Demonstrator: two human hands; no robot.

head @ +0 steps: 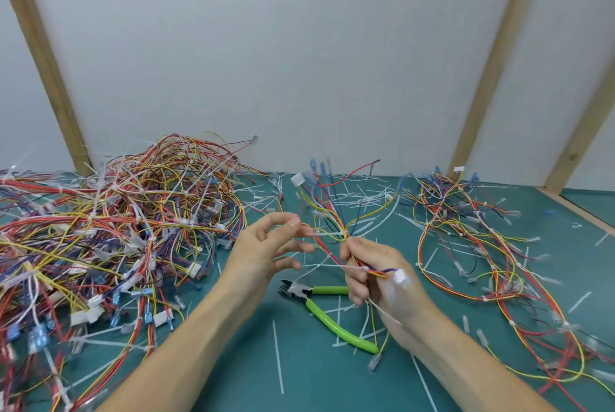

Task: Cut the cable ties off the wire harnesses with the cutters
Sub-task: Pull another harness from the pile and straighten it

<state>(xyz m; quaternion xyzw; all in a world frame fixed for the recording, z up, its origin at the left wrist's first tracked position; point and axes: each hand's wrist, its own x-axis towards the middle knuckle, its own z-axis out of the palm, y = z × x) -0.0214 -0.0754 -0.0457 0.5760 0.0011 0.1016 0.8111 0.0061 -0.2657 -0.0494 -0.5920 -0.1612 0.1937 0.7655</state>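
Head view. The right hand [372,275] grips a small wire harness [336,212] in a bunch just below its cable tie [339,233], held above the middle of the counter [299,378]. The left hand [266,245], fingers spread and relaxed, holds nothing; its fingertips sit near the tie's loose tail. The cutters [319,308] lie on the counter below both hands, green handles apart, touched by neither hand.

The harness is judged light and limp: its wires splay above the tie, so holding close to the tie steadies it. The tie is probably stiff and thin; the nearby insulation could be nicked.

A tangled pile [109,235] crowds the left side to the far edge; looser harnesses [492,262] lie toward the right edge. Cut tie scraps [278,355] litter the open room toward the near edge.
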